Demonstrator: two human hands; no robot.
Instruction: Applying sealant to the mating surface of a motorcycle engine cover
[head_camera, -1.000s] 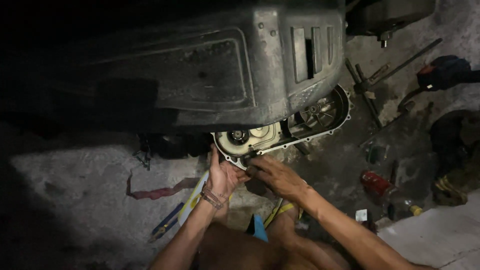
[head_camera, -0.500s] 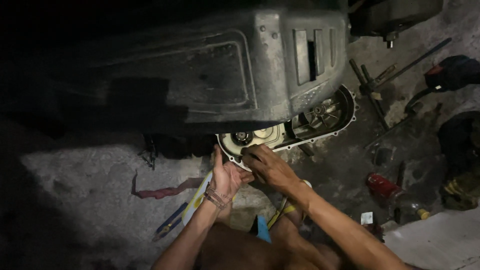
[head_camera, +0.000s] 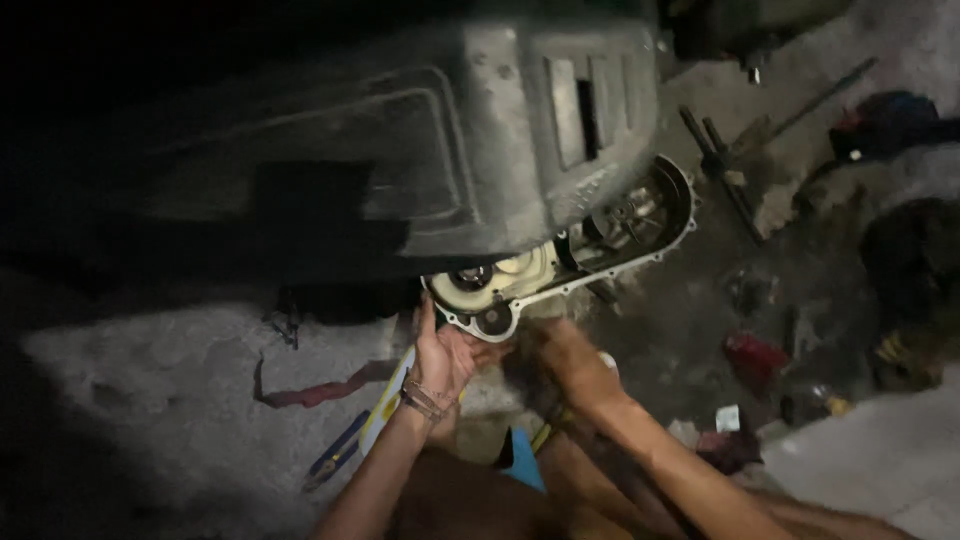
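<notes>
A scooter lies over a concrete floor, its grey plastic body panel (head_camera: 480, 150) above an open engine casing (head_camera: 560, 265) with round metal parts inside. My left hand (head_camera: 445, 355), with a bracelet at the wrist, presses its palm and fingers against the lower left end of the casing. My right hand (head_camera: 565, 360) is blurred, just below the casing's bottom edge and slightly apart from it. Whether it holds anything is unclear.
Long metal tools (head_camera: 725, 160) lie on the floor at the upper right. A red can (head_camera: 755, 355) and small bottles sit at the right. A red strap (head_camera: 320, 385) and blue-handled pliers (head_camera: 335, 455) lie at the left. A dark tyre (head_camera: 915, 280) is at the far right.
My right hand has dropped from the casing's edge to just below it. The left hand stays on the casing. The view has shifted a little.
</notes>
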